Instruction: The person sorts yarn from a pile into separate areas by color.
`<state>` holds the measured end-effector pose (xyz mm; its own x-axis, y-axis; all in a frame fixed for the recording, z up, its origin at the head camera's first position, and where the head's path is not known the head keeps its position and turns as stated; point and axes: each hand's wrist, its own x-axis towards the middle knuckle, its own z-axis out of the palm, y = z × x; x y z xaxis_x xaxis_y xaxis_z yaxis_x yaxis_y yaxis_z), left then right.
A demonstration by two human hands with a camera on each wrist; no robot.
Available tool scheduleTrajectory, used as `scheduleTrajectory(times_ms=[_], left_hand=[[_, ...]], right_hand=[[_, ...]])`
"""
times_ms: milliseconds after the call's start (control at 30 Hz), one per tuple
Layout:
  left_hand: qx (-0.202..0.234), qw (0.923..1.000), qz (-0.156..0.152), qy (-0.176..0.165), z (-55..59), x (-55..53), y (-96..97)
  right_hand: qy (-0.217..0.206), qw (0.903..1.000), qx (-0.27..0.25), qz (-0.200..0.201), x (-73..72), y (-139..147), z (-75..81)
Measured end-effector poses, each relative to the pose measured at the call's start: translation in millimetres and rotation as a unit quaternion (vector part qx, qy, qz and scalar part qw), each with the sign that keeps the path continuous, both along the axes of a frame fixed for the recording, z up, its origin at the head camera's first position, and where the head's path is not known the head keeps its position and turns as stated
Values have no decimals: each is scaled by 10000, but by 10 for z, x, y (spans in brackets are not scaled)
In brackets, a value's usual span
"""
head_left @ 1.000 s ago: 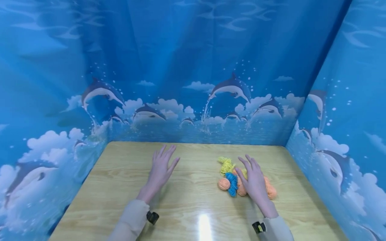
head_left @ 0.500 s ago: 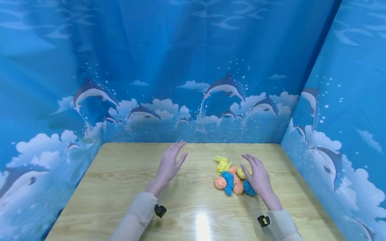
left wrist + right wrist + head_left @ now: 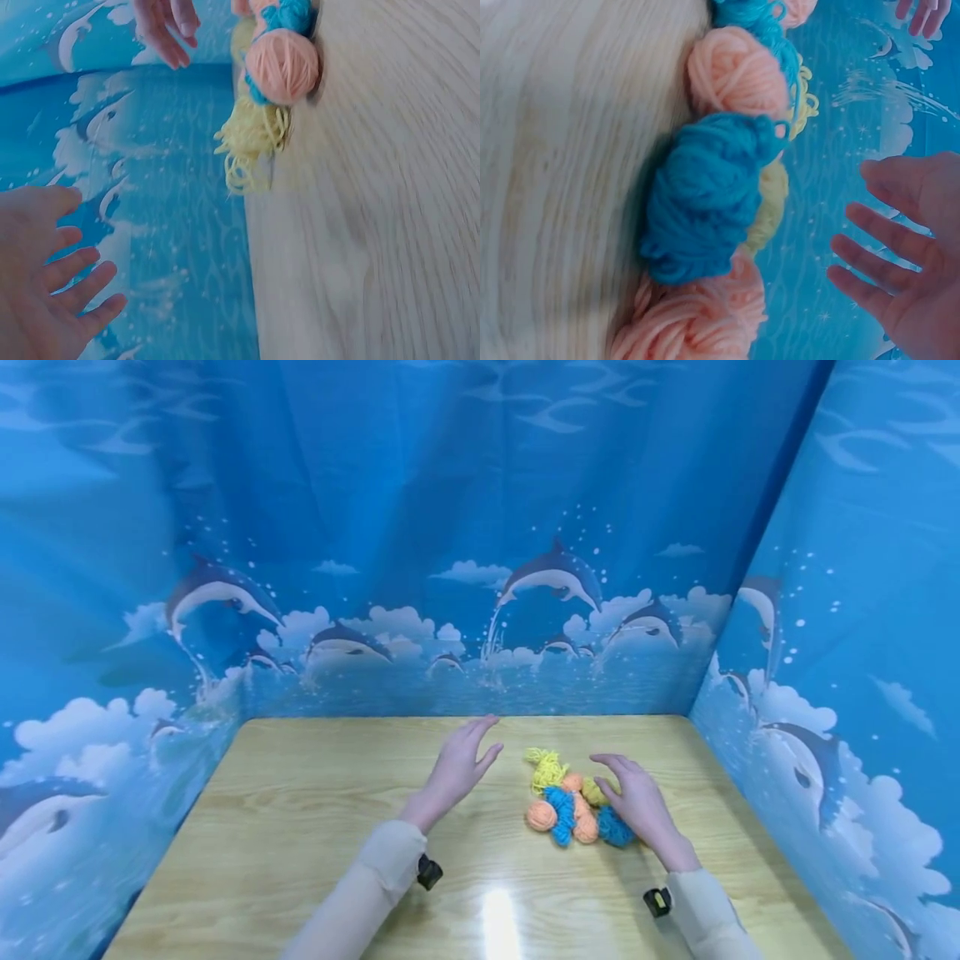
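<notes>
A cluster of yarn balls lies on the table's right half. It holds a round peach ball [image 3: 541,815], a bright blue skein [image 3: 560,817], another peach ball [image 3: 586,827], a darker blue ball [image 3: 705,199] and loose yellow yarn [image 3: 547,770]. Over the right side of the cluster hovers my right hand [image 3: 637,797], fingers spread, partly covering a yellow ball [image 3: 592,792]. Beneath that hand, more peach yarn [image 3: 697,322] shows in the right wrist view. To the cluster's left, my left hand [image 3: 457,766] is held in the air with fingers extended and nothing in it.
The wooden table [image 3: 315,827] runs back to a blue dolphin-print curtain [image 3: 420,635], which also encloses the left and right sides. A bright light reflection falls near the table's front. Small black devices sit on both wrists.
My left hand has moved rightward, closer to the yarn. My right hand has shifted a little, so the darker blue ball now shows while the peach yarn at the right is mostly covered.
</notes>
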<state>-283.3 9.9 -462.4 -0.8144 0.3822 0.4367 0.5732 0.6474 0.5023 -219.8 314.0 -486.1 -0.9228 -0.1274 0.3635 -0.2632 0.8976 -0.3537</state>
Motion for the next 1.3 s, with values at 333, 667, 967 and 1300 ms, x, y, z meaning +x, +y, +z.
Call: scheduleTrajectory(times_ms=[333,667,967,1300], left_hand=[[-139,9966,-258,-776,-177,-93,441],[15,9896,-445,-1368,-420,-177,734],[175,9785,-397,-2016,-564,-274,866],[-102,9752,-626,-2120,-614,-353,962]], right_hand=[[-358,9989,285,27,-64,67,-78],[-519,9976,433,170,-110,100,-117],[-810,9965,148,140,-145,124,-124],[-1355,9908,35,-17,-215,153,-115]])
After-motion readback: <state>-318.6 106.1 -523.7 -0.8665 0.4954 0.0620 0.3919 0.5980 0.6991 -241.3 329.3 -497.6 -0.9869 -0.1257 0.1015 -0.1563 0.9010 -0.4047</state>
